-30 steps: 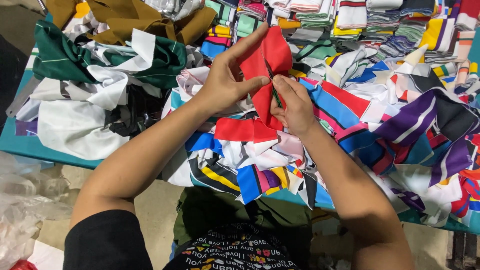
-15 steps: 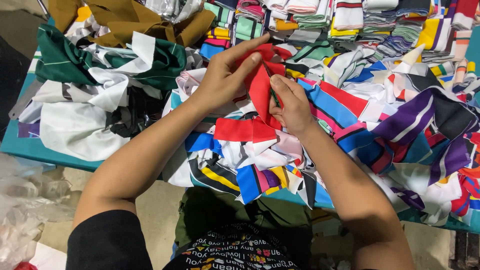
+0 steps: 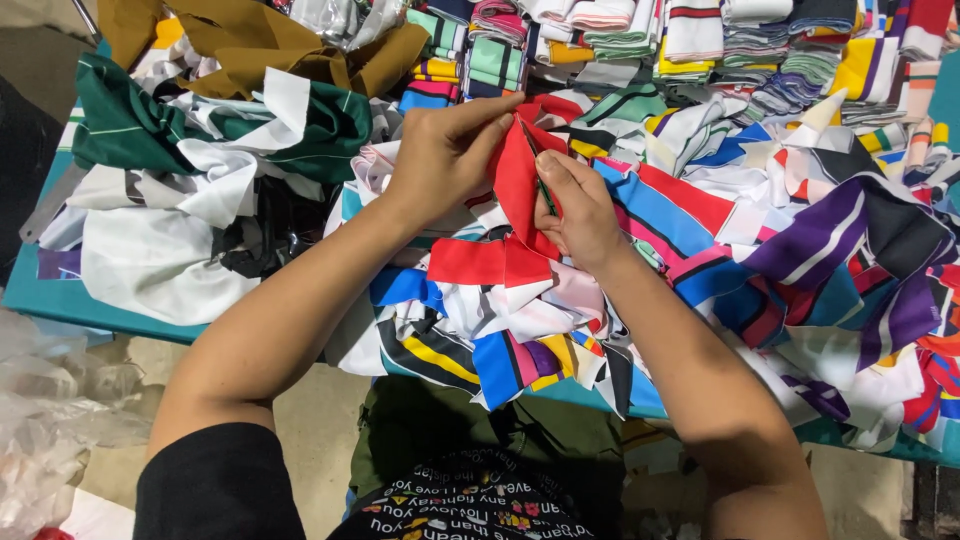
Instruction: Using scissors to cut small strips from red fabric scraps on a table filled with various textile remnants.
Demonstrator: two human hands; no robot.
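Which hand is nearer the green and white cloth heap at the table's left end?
Left. The left hand sits just right of the green and white cloth heap; the right hand is farther right.

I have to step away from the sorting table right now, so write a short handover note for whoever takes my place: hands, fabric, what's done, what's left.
Left hand: pinching the upper edge of the red fabric piece, raised over the pile.
Right hand: gripping the same piece's right side, with a thin dark green tool between its fingers.
Loose multicoloured striped fabric scraps cover the teal table; a green and white heap lies left.
Done: folded striped stacks line the far edge.
Left: the red piece and the loose pile.
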